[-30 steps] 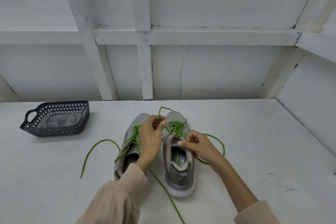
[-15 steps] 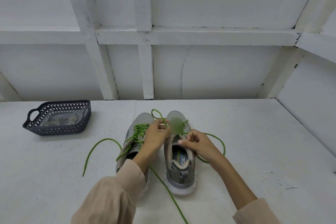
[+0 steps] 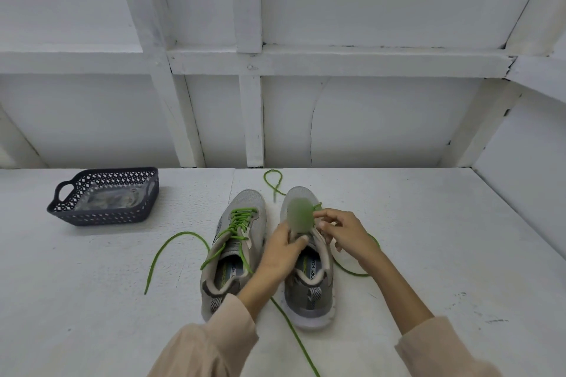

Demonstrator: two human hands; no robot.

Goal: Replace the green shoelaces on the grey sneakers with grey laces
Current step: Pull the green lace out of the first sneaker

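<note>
Just ahead of the right hand (image 3: 343,232) fingers (image 3: 320,217), which pinch the green lace (image 3: 266,180) at the sneaker (image 3: 309,303) eyelets, a pulled-out loop now lies past the toe. The left hand (image 3: 283,249) has dropped back to grip the tongue. Another crossing seems freed.

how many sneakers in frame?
2. Left sneaker stands on the table, laced. Right sneaker stands beside it, apart; the left hand grips it and the right hand pinches its green lace. None look hidden.
</note>
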